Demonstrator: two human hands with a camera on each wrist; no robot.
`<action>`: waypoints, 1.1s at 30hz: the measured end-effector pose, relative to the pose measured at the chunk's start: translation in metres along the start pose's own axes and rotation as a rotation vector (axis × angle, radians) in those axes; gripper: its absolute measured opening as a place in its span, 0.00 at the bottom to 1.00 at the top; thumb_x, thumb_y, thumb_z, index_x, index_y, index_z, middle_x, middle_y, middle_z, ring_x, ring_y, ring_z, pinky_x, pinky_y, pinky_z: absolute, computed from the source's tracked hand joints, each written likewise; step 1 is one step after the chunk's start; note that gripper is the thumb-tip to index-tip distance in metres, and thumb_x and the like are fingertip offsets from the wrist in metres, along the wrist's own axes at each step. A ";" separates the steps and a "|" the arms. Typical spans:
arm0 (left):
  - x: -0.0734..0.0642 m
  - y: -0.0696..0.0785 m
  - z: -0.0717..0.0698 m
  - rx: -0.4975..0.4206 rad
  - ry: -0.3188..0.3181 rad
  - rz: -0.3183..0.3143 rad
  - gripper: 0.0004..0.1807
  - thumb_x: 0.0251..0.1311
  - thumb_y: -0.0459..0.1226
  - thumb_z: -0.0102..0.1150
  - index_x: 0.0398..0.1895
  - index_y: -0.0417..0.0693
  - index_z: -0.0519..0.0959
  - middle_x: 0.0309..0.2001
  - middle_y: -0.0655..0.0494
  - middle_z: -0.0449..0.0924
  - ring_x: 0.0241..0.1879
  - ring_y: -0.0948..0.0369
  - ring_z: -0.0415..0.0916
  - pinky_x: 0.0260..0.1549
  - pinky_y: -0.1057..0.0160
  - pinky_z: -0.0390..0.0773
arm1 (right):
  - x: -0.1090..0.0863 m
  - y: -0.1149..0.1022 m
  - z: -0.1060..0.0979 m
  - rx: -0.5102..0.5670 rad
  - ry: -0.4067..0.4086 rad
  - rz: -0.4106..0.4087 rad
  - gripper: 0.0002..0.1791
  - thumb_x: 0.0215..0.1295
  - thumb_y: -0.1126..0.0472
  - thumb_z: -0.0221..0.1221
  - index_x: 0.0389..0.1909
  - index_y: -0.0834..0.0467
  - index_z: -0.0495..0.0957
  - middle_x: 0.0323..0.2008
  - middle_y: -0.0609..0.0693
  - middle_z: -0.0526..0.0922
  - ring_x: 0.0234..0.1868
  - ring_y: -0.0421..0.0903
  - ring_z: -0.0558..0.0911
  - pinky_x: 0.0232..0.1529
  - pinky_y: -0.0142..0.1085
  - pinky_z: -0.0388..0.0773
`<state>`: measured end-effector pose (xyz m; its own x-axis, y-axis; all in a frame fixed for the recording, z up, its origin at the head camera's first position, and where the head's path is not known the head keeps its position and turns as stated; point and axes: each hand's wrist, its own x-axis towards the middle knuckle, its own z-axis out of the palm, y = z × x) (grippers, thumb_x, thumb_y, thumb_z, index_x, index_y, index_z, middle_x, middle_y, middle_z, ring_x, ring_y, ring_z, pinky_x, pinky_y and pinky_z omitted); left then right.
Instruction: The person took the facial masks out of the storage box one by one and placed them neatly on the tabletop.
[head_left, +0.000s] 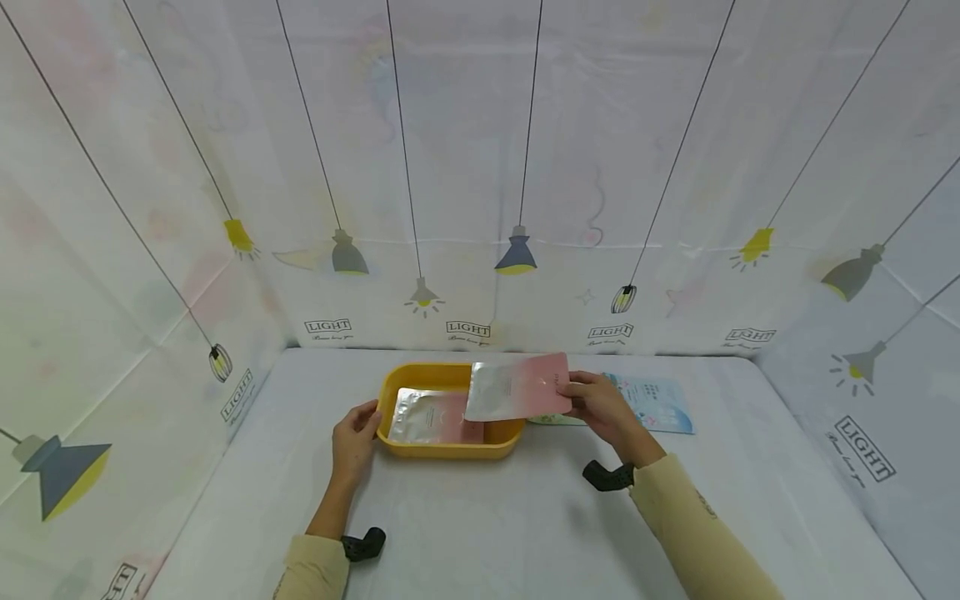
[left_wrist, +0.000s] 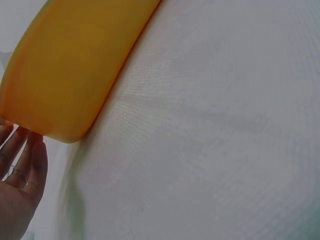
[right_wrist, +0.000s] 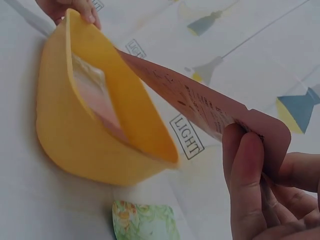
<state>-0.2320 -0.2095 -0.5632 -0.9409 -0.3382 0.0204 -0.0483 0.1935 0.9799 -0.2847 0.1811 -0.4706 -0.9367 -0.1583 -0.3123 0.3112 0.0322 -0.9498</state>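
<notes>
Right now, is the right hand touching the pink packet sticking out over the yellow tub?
Touching. The right wrist view shows the right hand pinching one end of the pink packet between thumb and fingers.

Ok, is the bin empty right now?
Not empty: a pink-and-silver packet lies inside the bin, visible in the head and right wrist views.

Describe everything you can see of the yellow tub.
The yellow tub is an open-topped, oblong container with rounded corners and smooth, plain walls, apparently plastic. It stands upright on the white-covered table. The left hand holds it at its left end, by the rim. Inside lies a silver and pink packet. A similar packet, held by the right hand, covers part of its right side in the head view; whether that packet touches the tub is unclear.
</notes>
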 end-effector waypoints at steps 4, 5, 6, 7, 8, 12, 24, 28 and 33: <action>0.001 0.000 0.000 -0.008 -0.001 0.003 0.18 0.69 0.39 0.55 0.59 0.40 0.76 0.54 0.41 0.79 0.51 0.49 0.78 0.36 0.79 0.78 | -0.006 0.004 -0.011 0.005 0.004 -0.009 0.28 0.69 0.62 0.56 0.67 0.68 0.63 0.39 0.47 0.81 0.35 0.39 0.82 0.37 0.30 0.82; 0.001 0.000 0.000 -0.009 -0.002 0.004 0.19 0.69 0.39 0.55 0.59 0.40 0.76 0.54 0.40 0.79 0.51 0.49 0.78 0.36 0.79 0.78 | -0.007 0.006 -0.014 0.002 0.004 -0.009 0.29 0.70 0.62 0.56 0.67 0.68 0.63 0.39 0.46 0.81 0.35 0.40 0.82 0.37 0.30 0.82; 0.001 -0.001 0.000 -0.010 -0.003 0.005 0.19 0.69 0.39 0.55 0.59 0.40 0.76 0.54 0.40 0.79 0.51 0.48 0.78 0.36 0.79 0.78 | -0.009 0.007 -0.017 0.000 0.008 -0.010 0.28 0.70 0.61 0.56 0.67 0.68 0.63 0.39 0.46 0.81 0.35 0.40 0.82 0.37 0.30 0.82; 0.001 -0.001 0.000 -0.009 -0.004 0.007 0.19 0.69 0.38 0.54 0.59 0.40 0.76 0.55 0.40 0.79 0.51 0.48 0.78 0.36 0.79 0.78 | -0.010 0.008 -0.020 -0.004 0.008 -0.011 0.29 0.70 0.61 0.56 0.67 0.68 0.63 0.39 0.45 0.81 0.35 0.40 0.82 0.37 0.30 0.82; 0.001 -0.001 0.000 -0.007 -0.006 0.007 0.19 0.69 0.39 0.54 0.59 0.40 0.75 0.55 0.39 0.79 0.51 0.48 0.78 0.36 0.79 0.78 | -0.012 0.009 -0.023 -0.009 0.008 -0.014 0.28 0.70 0.60 0.56 0.67 0.68 0.63 0.39 0.45 0.81 0.35 0.40 0.82 0.37 0.30 0.82; 0.001 -0.001 0.000 0.004 -0.007 0.004 0.19 0.69 0.39 0.54 0.59 0.40 0.75 0.55 0.40 0.79 0.51 0.50 0.78 0.36 0.79 0.78 | -0.017 0.014 -0.035 -0.009 -0.005 -0.022 0.30 0.71 0.59 0.56 0.68 0.69 0.61 0.39 0.43 0.82 0.36 0.39 0.82 0.39 0.30 0.82; -0.003 -0.001 -0.001 0.009 0.001 -0.011 0.19 0.69 0.39 0.54 0.59 0.41 0.76 0.55 0.42 0.80 0.48 0.56 0.78 0.36 0.78 0.78 | -0.035 0.033 -0.069 0.056 -0.023 -0.011 0.35 0.70 0.59 0.57 0.70 0.70 0.55 0.37 0.39 0.83 0.37 0.35 0.82 0.39 0.29 0.80; -0.002 -0.001 -0.002 0.004 -0.005 -0.010 0.19 0.69 0.39 0.54 0.59 0.41 0.76 0.55 0.42 0.80 0.49 0.54 0.78 0.36 0.78 0.78 | -0.039 0.037 -0.079 0.069 -0.023 -0.012 0.33 0.70 0.58 0.57 0.68 0.69 0.57 0.36 0.39 0.83 0.37 0.35 0.82 0.39 0.29 0.80; 0.000 -0.002 0.000 0.001 0.005 0.008 0.19 0.69 0.40 0.55 0.58 0.40 0.76 0.54 0.41 0.80 0.47 0.57 0.79 0.36 0.78 0.78 | -0.042 0.042 -0.088 0.088 -0.012 0.007 0.32 0.69 0.57 0.58 0.67 0.66 0.59 0.37 0.39 0.84 0.37 0.35 0.82 0.40 0.28 0.80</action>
<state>-0.2316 -0.2100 -0.5648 -0.9394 -0.3414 0.0294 -0.0411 0.1975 0.9794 -0.2463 0.2764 -0.4993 -0.9325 -0.1704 -0.3186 0.3316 -0.0537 -0.9419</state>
